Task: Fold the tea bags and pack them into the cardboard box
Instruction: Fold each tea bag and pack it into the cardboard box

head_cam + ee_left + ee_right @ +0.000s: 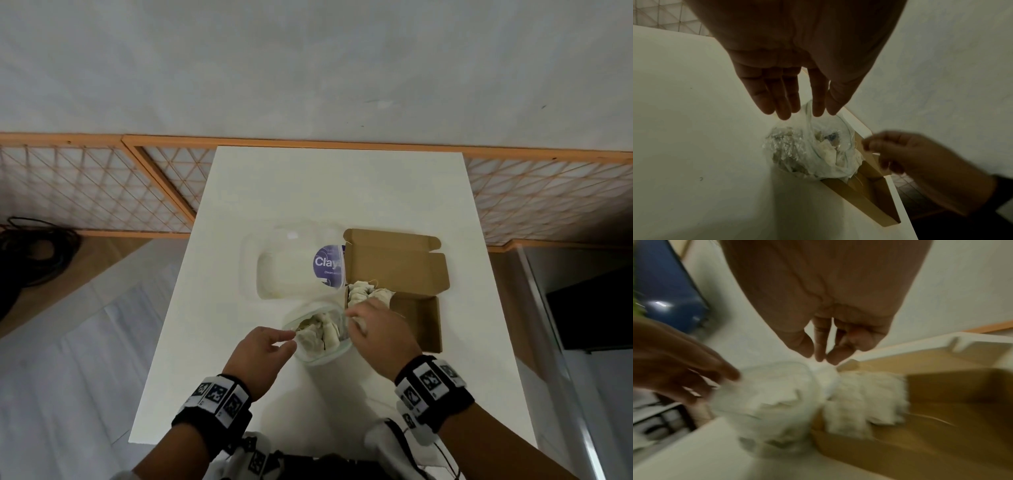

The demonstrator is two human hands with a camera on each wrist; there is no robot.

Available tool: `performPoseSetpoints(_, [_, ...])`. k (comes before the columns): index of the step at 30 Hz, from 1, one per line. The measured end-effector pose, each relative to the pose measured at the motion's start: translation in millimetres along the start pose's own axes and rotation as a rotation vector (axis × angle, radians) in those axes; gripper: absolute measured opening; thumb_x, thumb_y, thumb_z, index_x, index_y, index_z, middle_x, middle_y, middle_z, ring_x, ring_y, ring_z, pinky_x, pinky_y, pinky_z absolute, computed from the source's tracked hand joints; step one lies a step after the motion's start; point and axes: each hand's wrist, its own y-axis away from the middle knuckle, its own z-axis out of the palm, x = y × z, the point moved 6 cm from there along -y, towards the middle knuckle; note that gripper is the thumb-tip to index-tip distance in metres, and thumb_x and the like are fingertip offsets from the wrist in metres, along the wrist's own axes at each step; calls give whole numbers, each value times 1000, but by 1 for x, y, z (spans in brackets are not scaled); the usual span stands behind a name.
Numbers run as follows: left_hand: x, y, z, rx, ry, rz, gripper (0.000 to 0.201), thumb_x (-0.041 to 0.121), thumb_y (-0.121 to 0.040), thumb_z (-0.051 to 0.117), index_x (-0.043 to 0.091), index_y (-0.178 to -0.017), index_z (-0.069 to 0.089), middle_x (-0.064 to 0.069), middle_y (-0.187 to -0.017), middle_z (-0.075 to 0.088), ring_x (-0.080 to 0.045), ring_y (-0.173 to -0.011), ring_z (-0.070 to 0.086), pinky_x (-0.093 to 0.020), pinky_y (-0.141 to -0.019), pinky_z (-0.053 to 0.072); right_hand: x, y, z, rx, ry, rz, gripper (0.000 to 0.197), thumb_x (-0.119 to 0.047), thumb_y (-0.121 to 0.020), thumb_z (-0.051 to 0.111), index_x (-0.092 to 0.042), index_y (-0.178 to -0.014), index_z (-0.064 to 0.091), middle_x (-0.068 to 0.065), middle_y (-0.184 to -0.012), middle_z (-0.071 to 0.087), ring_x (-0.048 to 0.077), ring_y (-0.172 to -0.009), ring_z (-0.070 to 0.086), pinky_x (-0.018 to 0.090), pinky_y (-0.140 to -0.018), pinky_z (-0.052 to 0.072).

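White table (239, 205): open cardboard box (397, 263) with folded tea bags (368, 293) in its near-left corner; clear bag (322, 334) of tea bags beside it; clear lid (291, 263). Left hand (260, 353) pinches the bag's rim; right hand (380, 334) pinches the opposite rim. Behind: orange lattice panel (102, 185), grey wall (308, 68).

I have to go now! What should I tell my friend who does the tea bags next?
Left hand: pinches the near rim of the clear plastic bag, holding it open.
Right hand: pinches something white at the bag's far rim; too blurred to say whether bag edge or tea bag.
Cardboard box: open, beside the bag, on the white table.
Done: a cluster of tea bags sits in the box.
Left: more tea bags in the plastic bag to fold and pack.
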Motion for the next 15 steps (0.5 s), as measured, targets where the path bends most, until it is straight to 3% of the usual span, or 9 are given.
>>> performPoseSetpoints(2, [1, -3, 2, -3, -21, -8, 29, 41, -97, 65, 33, -125, 71, 11, -120, 61, 4, -97, 62, -24, -94, 49, -26, -1, 15, -75, 12, -119, 28, -34, -108, 45, -27, -118, 70, -9, -110, 64, 7, -94, 60, 19, -80, 48])
performPoseSetpoints(5, [6, -7, 3, 10, -79, 33, 36, 39, -98, 64, 26, -131, 68, 12, -122, 59, -3, -102, 64, -21, -94, 47, -41, -15, 47, -186, 90, -140, 33, -33, -109, 41, -21, -112, 72, -3, -106, 68, 16, -94, 64, 30, -83, 53])
performPoseSetpoints(8, [12, -7, 5, 9, -141, 87, 37, 39, -99, 62, 26, -134, 67, 14, -123, 58, -4, -105, 62, -20, -95, 46, -47, -35, 74, -238, 255, -140, 28, -27, -108, 44, -14, -115, 68, 6, -116, 70, 25, -106, 67, 40, -97, 54])
performPoseSetpoints(12, [17, -5, 7, -13, -192, 133, 38, 39, -100, 62, 27, -136, 66, 12, -131, 57, -5, -111, 60, -16, -94, 41, -40, -49, 96, -314, 417, -84, 29, -24, -109, 45, -9, -124, 65, 11, -128, 69, 29, -117, 67, 39, -103, 50])
performPoseSetpoints(15, [17, -5, 7, -8, -178, 133, 39, 40, -99, 62, 26, -135, 66, 11, -130, 58, -5, -109, 60, -16, -95, 41, -33, -49, 104, -357, 395, -70, 30, -25, -109, 48, -10, -132, 61, 11, -136, 65, 29, -124, 63, 38, -108, 45])
